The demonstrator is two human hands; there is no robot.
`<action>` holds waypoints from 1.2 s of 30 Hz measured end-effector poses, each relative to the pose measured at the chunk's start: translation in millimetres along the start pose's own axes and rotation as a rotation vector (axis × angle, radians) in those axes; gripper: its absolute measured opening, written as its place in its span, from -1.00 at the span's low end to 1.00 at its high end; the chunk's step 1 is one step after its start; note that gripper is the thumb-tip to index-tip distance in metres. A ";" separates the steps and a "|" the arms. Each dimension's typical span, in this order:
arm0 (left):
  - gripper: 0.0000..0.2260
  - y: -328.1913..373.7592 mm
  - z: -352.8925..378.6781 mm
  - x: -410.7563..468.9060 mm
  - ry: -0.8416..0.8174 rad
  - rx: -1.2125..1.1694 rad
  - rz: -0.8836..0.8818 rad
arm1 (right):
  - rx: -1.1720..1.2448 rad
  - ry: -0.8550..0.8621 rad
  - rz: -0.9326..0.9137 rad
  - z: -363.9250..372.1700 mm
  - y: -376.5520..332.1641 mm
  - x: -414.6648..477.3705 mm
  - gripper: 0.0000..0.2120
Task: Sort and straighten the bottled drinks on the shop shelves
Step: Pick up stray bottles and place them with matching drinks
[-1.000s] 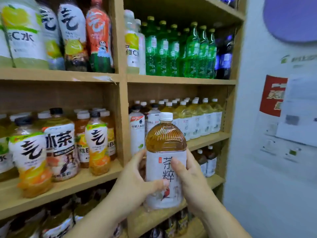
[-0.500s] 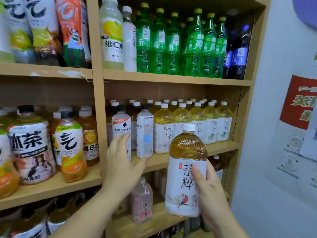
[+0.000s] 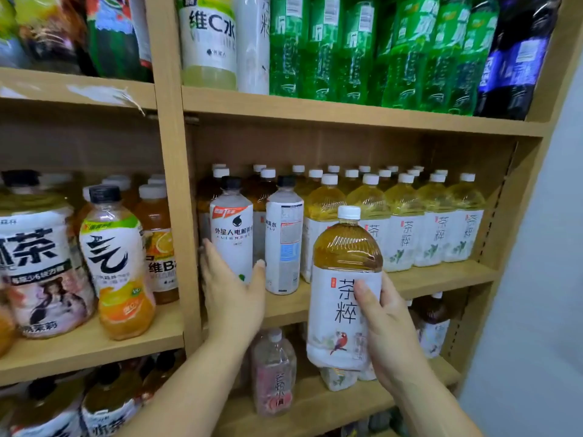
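"茶粹", apparently, on tea bottle (image 3: 331, 298)

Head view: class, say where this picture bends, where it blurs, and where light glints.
Head view: wide-angle lens bows the shelf boards and upright; head view: bottles top left smear soft, while the tea bottle reads sharp; head view: light is even, with small glints on the green bottles.

- amber tea bottle (image 3: 345, 279): amber liquid, white cap, white label, black characters, small red bird
- tea row (image 3: 435, 234): pale yellow liquid, white caps, white labels, green leaf sprigs
- sleeved bottles (image 3: 232, 234): white wrap, black caps
- soda bottles (image 3: 356, 52): bright green
- shelves (image 3: 347, 116): light wood grain
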State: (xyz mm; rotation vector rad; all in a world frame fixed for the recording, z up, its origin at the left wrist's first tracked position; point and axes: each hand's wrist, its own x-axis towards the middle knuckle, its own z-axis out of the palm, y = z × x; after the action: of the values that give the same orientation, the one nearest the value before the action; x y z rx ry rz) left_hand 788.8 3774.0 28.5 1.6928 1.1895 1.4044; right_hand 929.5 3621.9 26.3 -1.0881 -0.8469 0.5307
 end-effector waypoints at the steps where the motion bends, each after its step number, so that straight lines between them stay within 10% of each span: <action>1: -0.13 -3.4 3.1 4.1 0.022 -0.013 -0.042 | -0.012 -0.013 0.000 -1.4 1.9 4.3 -0.59; 25: -0.56 13.3 -106.8 -98.7 0.275 0.069 0.034 | 0.116 -0.287 -0.006 73.3 19.2 31.5 -0.65; 36: -0.56 -15.5 -144.0 -83.3 0.121 0.016 -0.031 | -0.120 -0.286 -0.144 127.9 20.1 38.8 -0.52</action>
State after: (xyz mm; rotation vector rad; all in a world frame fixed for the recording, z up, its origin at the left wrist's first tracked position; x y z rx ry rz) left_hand 643.5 3692.8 15.0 1.6123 1.2908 1.5001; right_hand 848.9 3728.4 47.5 -1.0648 -1.2116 0.5267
